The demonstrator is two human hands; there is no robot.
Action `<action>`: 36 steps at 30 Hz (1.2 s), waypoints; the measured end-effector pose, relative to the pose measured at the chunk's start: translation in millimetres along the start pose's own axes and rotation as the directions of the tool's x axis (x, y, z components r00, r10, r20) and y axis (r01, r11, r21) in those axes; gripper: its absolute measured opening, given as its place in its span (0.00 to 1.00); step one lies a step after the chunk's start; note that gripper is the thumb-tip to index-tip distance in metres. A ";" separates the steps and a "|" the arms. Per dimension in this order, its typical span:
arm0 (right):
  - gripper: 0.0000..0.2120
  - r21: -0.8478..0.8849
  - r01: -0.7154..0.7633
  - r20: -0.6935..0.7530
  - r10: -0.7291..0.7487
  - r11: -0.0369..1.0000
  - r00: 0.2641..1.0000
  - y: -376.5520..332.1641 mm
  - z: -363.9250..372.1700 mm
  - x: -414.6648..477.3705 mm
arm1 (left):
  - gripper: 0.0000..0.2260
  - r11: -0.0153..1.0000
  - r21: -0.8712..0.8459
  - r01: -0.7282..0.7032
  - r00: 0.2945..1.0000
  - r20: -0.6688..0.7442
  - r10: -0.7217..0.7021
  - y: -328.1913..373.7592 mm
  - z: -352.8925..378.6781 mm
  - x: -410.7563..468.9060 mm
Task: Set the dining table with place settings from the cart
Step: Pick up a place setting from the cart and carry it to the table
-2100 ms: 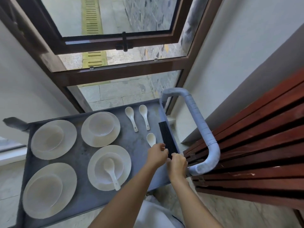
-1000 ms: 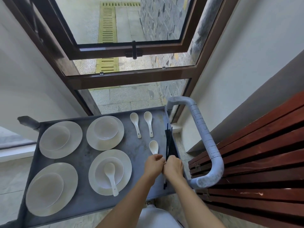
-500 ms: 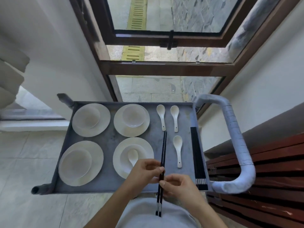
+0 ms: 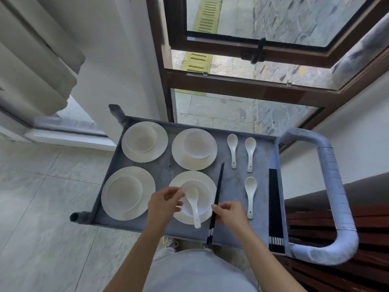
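A grey cart tray [image 4: 166, 167] carries several white plates, each with a bowl on it. The near right plate [image 4: 176, 182] holds a bowl [image 4: 205, 199] with a white spoon [image 4: 194, 207] in it. My right hand [image 4: 230, 213] pinches a pair of black chopsticks [image 4: 218, 186] that lies just right of that plate, its near end past the tray's front edge. My left hand [image 4: 163, 204] hovers over the plate's left rim, fingers loosely curled around nothing. Three loose spoons [image 4: 250, 192] and a bundle of black chopsticks [image 4: 275, 203] lie further right.
The cart's padded grey handle [image 4: 332, 186] arches on the right, beside dark red wooden slats [image 4: 336, 224]. A brown-framed window [image 4: 242, 81] stands behind the cart, with a white wall and curtain on the left. Pale floor tiles [image 4: 42, 197] spread to the left.
My view has swung left. The chopstick pair came off the bundle and now sits beside the near right plate. My left hand has let go of it and moved left over the plate.
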State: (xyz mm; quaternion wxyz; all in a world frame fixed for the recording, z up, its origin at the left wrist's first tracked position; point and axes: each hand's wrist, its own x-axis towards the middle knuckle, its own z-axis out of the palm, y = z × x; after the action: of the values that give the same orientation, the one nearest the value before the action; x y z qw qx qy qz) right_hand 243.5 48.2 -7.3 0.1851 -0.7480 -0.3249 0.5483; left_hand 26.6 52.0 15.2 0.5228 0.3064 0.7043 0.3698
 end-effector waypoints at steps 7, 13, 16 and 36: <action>0.09 -0.140 0.070 -0.060 -0.080 0.988 0.995 -0.1 13.3 7.0 | 0.04 0.985 0.169 0.011 0.993 -0.116 0.008 -23.6 -19.9 17.8; 0.10 -0.226 0.081 -0.107 -0.107 0.971 0.988 5.3 0.1 14.8 | 0.06 0.938 0.345 -0.036 0.990 -0.116 0.081 -30.8 -24.1 22.7; 0.23 -0.201 0.077 -0.119 -0.103 0.977 0.988 0.4 -1.6 22.8 | 0.18 0.930 0.368 -0.012 0.997 -0.064 0.039 -33.8 -23.5 26.6; 0.13 -0.183 0.075 0.012 -0.075 0.980 0.997 -12.8 0.1 24.2 | 0.21 0.986 0.093 0.138 0.970 0.190 -0.154 -33.2 -36.0 22.6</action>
State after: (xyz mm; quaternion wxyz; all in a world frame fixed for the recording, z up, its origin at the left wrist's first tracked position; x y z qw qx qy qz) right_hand 244.3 74.1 -16.1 0.1352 -0.7478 -0.4024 0.5105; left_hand -15.6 45.5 -17.7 0.6030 0.3091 0.6840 0.2703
